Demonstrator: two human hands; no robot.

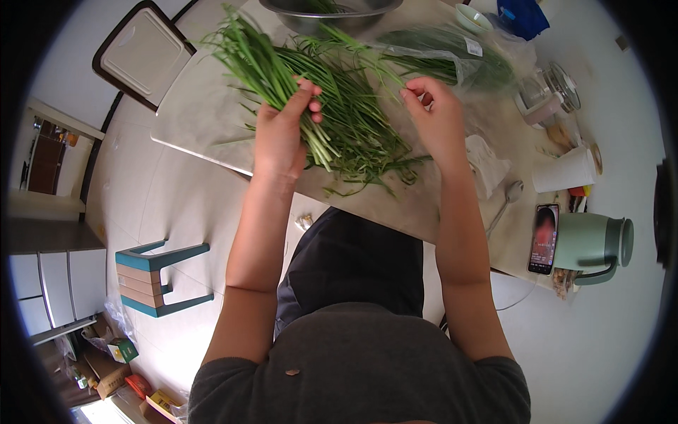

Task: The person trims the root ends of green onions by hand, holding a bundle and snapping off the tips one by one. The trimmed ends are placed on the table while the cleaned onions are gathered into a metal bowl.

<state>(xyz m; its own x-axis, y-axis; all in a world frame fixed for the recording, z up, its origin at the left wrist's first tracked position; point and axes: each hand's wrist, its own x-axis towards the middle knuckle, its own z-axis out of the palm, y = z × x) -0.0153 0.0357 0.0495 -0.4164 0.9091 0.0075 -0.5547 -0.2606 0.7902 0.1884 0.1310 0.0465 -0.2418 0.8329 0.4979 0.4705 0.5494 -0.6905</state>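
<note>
In my left hand point(283, 127) is a bunch of green chives point(254, 63), its pale stem ends pointing toward me and its leaves fanning out to the upper left. Thumb and forefinger of my right hand point(434, 114) pinch a thin green strand point(389, 74) whose leafy part stretches up and left. Beneath and between the hands, a loose pile of chives point(349, 106) covers the table. Shorter, curled scraps point(371, 167) lie at its near edge. Farther back, a clear plastic bag point(445, 50) holds more greens.
A metal basin point(339, 18) with greens inside stands at the table's point(201, 114) far side. Along the right are a small bowl point(473, 20), a glass pot point(548, 93), a tissue roll point(564, 169), a spoon point(506, 201), a phone point(544, 238) and a green kettle point(588, 241). A stool point(140, 278) is on the floor, left.
</note>
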